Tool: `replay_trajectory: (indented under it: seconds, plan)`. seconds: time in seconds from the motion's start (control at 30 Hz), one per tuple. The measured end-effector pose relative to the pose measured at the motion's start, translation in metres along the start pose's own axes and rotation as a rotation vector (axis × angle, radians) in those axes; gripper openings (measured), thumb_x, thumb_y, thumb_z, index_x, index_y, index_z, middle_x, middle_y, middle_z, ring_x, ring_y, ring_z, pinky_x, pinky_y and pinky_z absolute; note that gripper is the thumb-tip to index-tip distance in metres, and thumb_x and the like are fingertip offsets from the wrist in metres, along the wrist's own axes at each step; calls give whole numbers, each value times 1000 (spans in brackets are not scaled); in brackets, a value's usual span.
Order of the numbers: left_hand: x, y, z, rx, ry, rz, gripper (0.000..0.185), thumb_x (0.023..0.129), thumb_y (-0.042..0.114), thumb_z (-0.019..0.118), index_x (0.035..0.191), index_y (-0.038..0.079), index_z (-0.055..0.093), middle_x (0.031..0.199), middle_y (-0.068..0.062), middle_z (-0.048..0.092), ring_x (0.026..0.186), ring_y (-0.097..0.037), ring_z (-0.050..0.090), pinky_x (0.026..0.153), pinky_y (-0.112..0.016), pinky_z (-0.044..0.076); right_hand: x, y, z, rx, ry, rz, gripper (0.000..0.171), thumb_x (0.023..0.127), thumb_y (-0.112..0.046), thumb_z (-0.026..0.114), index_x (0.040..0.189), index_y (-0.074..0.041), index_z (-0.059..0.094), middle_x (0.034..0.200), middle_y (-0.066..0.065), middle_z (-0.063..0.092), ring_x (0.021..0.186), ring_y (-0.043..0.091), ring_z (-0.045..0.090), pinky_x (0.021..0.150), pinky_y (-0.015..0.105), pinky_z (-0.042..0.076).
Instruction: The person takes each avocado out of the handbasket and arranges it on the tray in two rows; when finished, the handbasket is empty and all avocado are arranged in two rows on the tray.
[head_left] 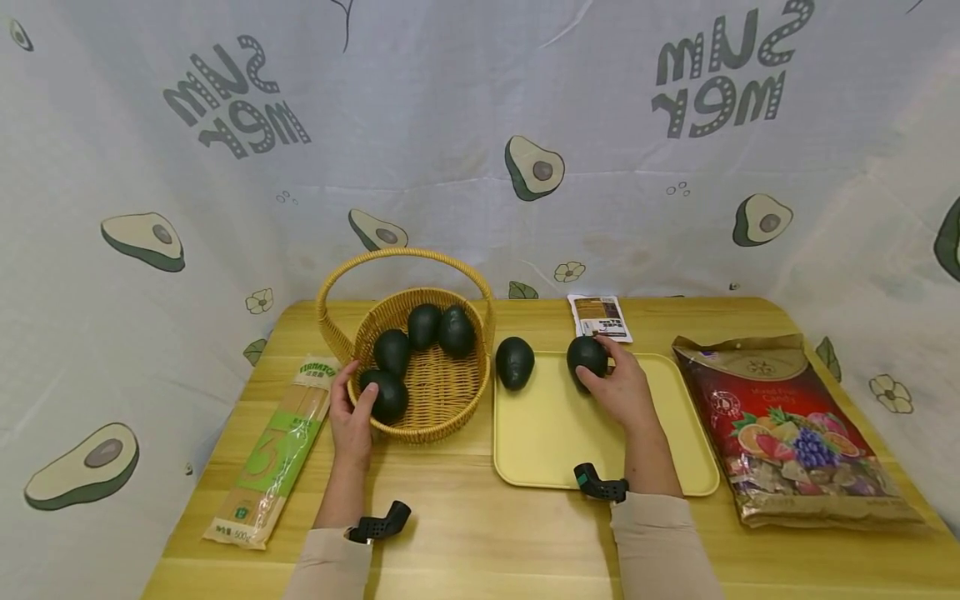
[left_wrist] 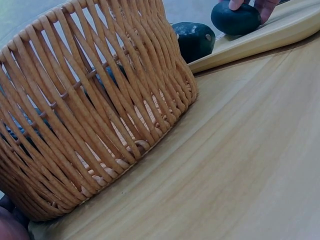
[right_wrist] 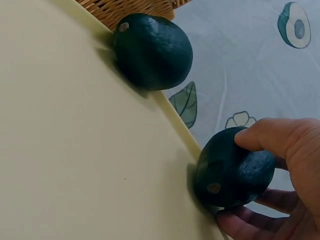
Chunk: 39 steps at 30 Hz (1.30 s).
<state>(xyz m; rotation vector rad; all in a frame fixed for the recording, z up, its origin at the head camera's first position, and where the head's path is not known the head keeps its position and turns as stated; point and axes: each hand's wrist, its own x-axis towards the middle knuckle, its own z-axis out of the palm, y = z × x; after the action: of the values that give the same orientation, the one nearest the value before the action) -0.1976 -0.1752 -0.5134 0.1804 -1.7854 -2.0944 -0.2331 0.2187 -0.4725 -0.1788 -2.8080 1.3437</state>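
Right hand (head_left: 621,390) grasps a dark avocado (head_left: 586,357) at the far edge of the yellow tray (head_left: 555,433); second avocado (head_left: 514,362) at the tray's far-left corner. Left hand (head_left: 352,417) grips the wicker basket (head_left: 442,400) rim on the table (head_left: 480,533), thumb touching the nearest basket avocado (head_left: 386,395).

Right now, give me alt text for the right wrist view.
The right hand grips a dark green round avocado at the pale yellow plastic tray's rim; a second dark avocado sits farther along it.
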Motion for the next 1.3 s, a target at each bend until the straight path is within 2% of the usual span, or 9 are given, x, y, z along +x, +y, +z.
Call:
replay_trajectory:
  seconds: [0.3, 0.57, 0.77, 0.97, 1.3]
  plan:
    - [-1, 1, 0, 12, 5, -12, 49, 100, 9, 54, 147, 4, 45, 159, -5, 35, 151, -18, 27, 104, -14, 36, -1, -2, -1, 33, -4, 13, 75, 97, -26, 68, 160, -9, 31, 156, 32, 36, 134, 50, 47, 111, 61, 40]
    - [-1, -1, -1, 16, 8, -17, 49, 100, 8, 54, 148, 3, 44, 160, -6, 35, 152, -18, 25, 114, -30, 29, -2, -1, 0, 27, 2, 19, 74, 96, -25, 68, 159, -7, 33, 155, 32, 36, 133, 50, 47, 110, 62, 40]
    - [0, 0, -1, 24, 9, -22, 49, 100, 9, 55, 148, 4, 45, 160, -5, 36, 151, -18, 27, 111, -26, 31, -2, -1, 1, 26, -3, 22, 72, 97, -26, 68, 158, -7, 34, 154, 31, 38, 131, 50, 50, 109, 61, 41]
    - [0, 2, 0, 13, 10, -21, 49, 100, 8, 55, 147, 4, 45, 160, -5, 36, 151, -17, 27, 112, -28, 30, -2, -2, 0, 31, -8, 17, 74, 97, -27, 67, 159, -8, 32, 156, 31, 37, 131, 50, 51, 109, 60, 41]
    - [0, 1, 1, 12, 9, -17, 48, 100, 8, 54, 147, 4, 45, 159, -5, 37, 150, -18, 28, 108, -21, 33, -3, -2, -4, 53, -6, 12, 74, 97, -24, 67, 160, -8, 31, 158, 32, 34, 133, 53, 50, 109, 60, 44]
